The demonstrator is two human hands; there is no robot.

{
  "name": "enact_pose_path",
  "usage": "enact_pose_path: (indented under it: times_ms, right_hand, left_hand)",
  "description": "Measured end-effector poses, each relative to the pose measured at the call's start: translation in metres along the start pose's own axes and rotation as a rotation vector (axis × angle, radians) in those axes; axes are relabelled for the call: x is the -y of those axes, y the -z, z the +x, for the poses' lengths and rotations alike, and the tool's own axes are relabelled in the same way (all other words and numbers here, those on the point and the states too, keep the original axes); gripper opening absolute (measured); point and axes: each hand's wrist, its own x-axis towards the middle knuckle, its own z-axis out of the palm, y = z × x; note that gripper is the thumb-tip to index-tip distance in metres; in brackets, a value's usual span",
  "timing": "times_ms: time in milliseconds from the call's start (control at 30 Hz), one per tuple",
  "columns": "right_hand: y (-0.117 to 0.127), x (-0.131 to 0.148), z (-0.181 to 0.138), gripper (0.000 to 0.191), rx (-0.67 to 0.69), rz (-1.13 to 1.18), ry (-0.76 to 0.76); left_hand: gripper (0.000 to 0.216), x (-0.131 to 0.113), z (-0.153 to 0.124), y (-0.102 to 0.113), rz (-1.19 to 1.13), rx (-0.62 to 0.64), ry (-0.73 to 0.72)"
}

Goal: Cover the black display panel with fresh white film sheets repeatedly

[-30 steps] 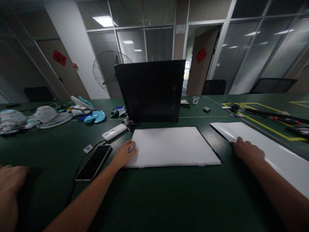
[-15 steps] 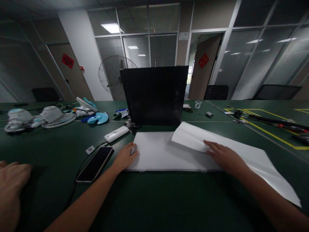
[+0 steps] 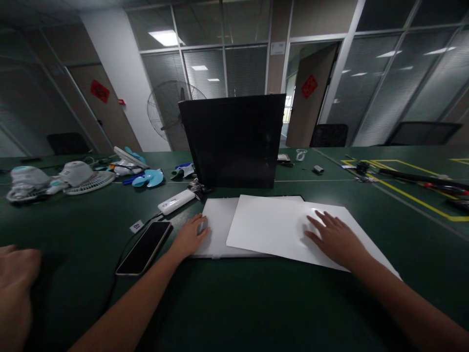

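Note:
A flat white panel (image 3: 216,230) with a thin dark rim lies on the green table. At its left edge rests my left hand (image 3: 191,234), thumb and fingers apart, touching the panel. A glossy white sheet (image 3: 264,225) lies slantwise over the panel's middle and right part, running past its right end. My right hand (image 3: 335,239) is on or just over the sheet's right half, fingers spread and gripping nothing. Behind the panel stands a large black screen-like panel (image 3: 234,142), upright and leaning slightly.
Left of my left hand lie a phone (image 3: 144,248) and a white power bank (image 3: 176,202) with a cable. Another person's hand (image 3: 18,274) is at the far left. Fan parts (image 3: 86,176), a clear cup (image 3: 301,155) and black rods (image 3: 421,180) lie farther back.
The white sheet, lifted and curled before, now lies flatter and farther left over the panel. My right hand has let go of its edge and spread its fingers. My left hand stays put.

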Motion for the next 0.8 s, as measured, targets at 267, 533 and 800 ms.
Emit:
enact_pose_path:
  times_ms: [267,533,800]
  right_hand:
    - [-0.007,-0.042,0.002,0.074,0.026,0.077,-0.265]
    - [-0.010,-0.018,0.008,0.080,-0.029,0.346,-0.090]
    - [-0.007,-0.043,0.004,0.082,0.030,0.127,-0.382]
  left_hand:
    - [0.057,-0.003,0.000,0.002,-0.012,0.032,0.012]
    - [0.054,-0.004,-0.001,0.004,-0.025,0.033,0.024]
    - [0.057,-0.004,-0.002,0.004,-0.060,0.030,0.012]
